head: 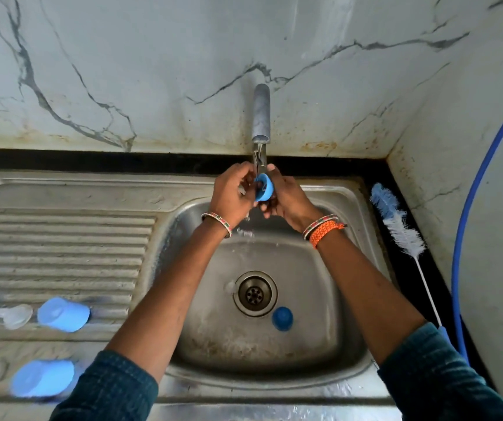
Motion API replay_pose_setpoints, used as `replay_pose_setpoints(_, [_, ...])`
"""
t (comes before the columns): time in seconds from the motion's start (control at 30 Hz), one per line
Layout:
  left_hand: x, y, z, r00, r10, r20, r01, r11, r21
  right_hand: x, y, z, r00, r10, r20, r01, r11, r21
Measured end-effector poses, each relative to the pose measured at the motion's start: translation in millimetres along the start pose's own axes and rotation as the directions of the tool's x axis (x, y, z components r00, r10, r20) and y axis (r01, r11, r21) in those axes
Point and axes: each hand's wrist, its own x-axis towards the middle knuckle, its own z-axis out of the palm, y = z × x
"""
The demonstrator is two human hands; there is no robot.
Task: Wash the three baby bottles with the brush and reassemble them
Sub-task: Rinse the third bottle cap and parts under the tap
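Your left hand (pixel 231 194) and right hand (pixel 286 199) both grasp a small blue plastic screw ring (pixel 264 186), fingers curled round it, directly under the stream from the grey metal tap (pixel 261 112). Risk one: wet plastic slips, and the ring drops into the stainless steel sink basin (pixel 329 299) below your wrists, toward the open round drain (pixel 254 294). A dark blue round cap (pixel 282 318) already lies just beside that drain, nearer you than your hands. Risk two: water deflecting off the ring may splash outward. The blue-and-white bristle bottle brush (pixel 397 221) lies untouched on the black counter, right of your right wrist. Pale blue plastic covers (pixel 63 314) and clear silicone teats (pixel 16 316) rest on the ribbed drainboard (pixel 62 238), well left of your left forearm; mixing rinsed and unrinsed parts there is possible.
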Motion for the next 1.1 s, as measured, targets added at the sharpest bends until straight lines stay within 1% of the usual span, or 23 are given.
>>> replay_pose_setpoints(0.1, [-3.9,4.1,0.6,0.98,-0.12,0.16,0.123,0.992,-0.009,-1.5,5.1,3.3,0.992,0.056,-0.117,-0.078,0.978,-0.195])
replay_pose_setpoints(0.17, [-4.6,3.4,0.8,0.959,-0.206,0.193,0.209,0.978,0.006,-0.8,1.9,6.9,0.984,0.002,-0.18,-0.062,0.941,-0.332])
replay_pose_setpoints(0.23, [-5.4,2.7,0.6,0.924,-0.321,0.209,0.343,0.936,-0.08,1.4,-1.1,12.5,0.966,-0.181,-0.185,0.072,0.874,-0.48])
replay_pose_setpoints(0.3, [-5.3,4.5,-1.8,0.842,-0.443,0.307,0.52,0.819,-0.243,3.3,2.3,14.3,0.911,-0.403,-0.089,0.248,0.707,-0.662])
replay_pose_setpoints(0.33, [-5.7,6.2,-4.0,0.797,-0.469,0.381,0.585,0.756,-0.294,2.8,5.5,12.4,0.878,-0.478,-0.043,0.31,0.634,-0.709])
replay_pose_setpoints(0.4, [-7.5,8.0,-6.2,0.737,-0.485,0.471,0.652,0.695,-0.304,0.3,8.2,8.3,0.832,-0.554,0.031,0.407,0.571,-0.712])
replay_pose_setpoints(0.43, [-8.0,8.7,-6.9,0.723,-0.505,0.471,0.673,0.667,-0.32,-1.0,7.7,8.7,0.82,-0.568,0.07,0.446,0.557,-0.7])
replay_pose_setpoints(0.5, [-5.8,11.6,-8.6,0.681,-0.575,0.453,0.732,0.541,-0.414,-1.1,6.3,14.2,0.804,-0.581,0.129,0.5,0.542,-0.675])
replay_pose_setpoints(0.53, [-3.8,13.5,-9.0,0.655,-0.586,0.476,0.755,0.482,-0.445,0.2,5.7,16.4,0.797,-0.589,0.135,0.51,0.536,-0.672])
replay_pose_setpoints(0.57, [-3.4,14.2,-9.9,0.631,-0.578,0.518,0.776,0.458,-0.434,2.7,6.5,17.3,0.795,-0.593,0.127,0.503,0.528,-0.684])
replay_pose_setpoints(0.6, [-3.7,15.7,-11.7,0.61,-0.565,0.555,0.791,0.481,-0.379,4.9,7.2,16.6,0.796,-0.595,0.112,0.488,0.521,-0.7])
replay_pose_setpoints(0.63, [-3.9,13.9,-11.9,0.614,-0.556,0.561,0.776,0.558,-0.295,6.6,8.5,15.2,0.797,-0.597,0.091,0.465,0.511,-0.723])
replay_pose_setpoints(0.67, [-3.8,11.3,-12.3,0.652,-0.543,0.529,0.716,0.672,-0.193,8.1,10.0,13.4,0.802,-0.595,0.06,0.432,0.506,-0.747])
replay_pose_setpoints(0.7, [-2.8,7.5,-13.4,0.728,-0.512,0.455,0.609,0.788,-0.087,7.5,9.7,13.2,0.813,-0.582,0.013,0.386,0.522,-0.76])
replay_pose_setpoints(0.73, [-1.4,3.5,-14.1,0.823,-0.442,0.356,0.478,0.878,-0.014,7.1,9.2,14.3,0.834,-0.549,-0.054,0.327,0.57,-0.754])
replay_pose_setpoints(0.77, [1.2,1.1,-15.5,0.897,-0.348,0.274,0.356,0.934,0.019,6.7,6.0,16.8,0.861,-0.494,-0.12,0.262,0.633,-0.728])
replay_pose_setpoints(0.8, [3.8,1.3,-17.4,0.935,-0.257,0.243,0.257,0.966,0.035,8.5,3.1,20.5,0.9,-0.405,-0.163,0.187,0.696,-0.694])
replay_pose_setpoints(0.87, [10.3,0.1,-18.6,0.96,-0.095,0.262,0.085,0.995,0.048,10.9,-5.4,23.9,0.977,-0.147,-0.155,0.024,0.798,-0.602])
replay_pose_setpoints(0.93, [12.5,0.0,-19.4,0.956,0.008,0.293,-0.029,0.997,0.066,9.8,-14.0,20.1,0.993,0.059,-0.102,-0.101,0.869,-0.484])
replay_pose_setpoints(0.97, [11.9,-0.7,-18.6,0.957,0.031,0.287,-0.055,0.995,0.077,6.9,-19.0,18.6,0.989,0.125,-0.074,-0.145,0.88,-0.452])
replay_pose_setpoints(1.03, [9.2,-2.2,-15.9,0.972,0.018,0.235,-0.036,0.997,0.072,4.0,-24.2,18.4,0.984,0.165,-0.06,-0.175,0.88,-0.441])
replay_pose_setpoints(1.07, [7.6,-2.7,-13.6,0.983,-0.003,0.183,-0.008,0.998,0.059,2.7,-25.2,20.5,0.989,0.121,-0.089,-0.148,0.89,-0.431])
replay_pose_setpoints(1.1, [6.0,-2.4,-10.7,0.991,-0.03,0.132,0.024,0.999,0.048,1.6,-26.1,23.0,0.99,0.034,-0.14,-0.09,0.905,-0.415])
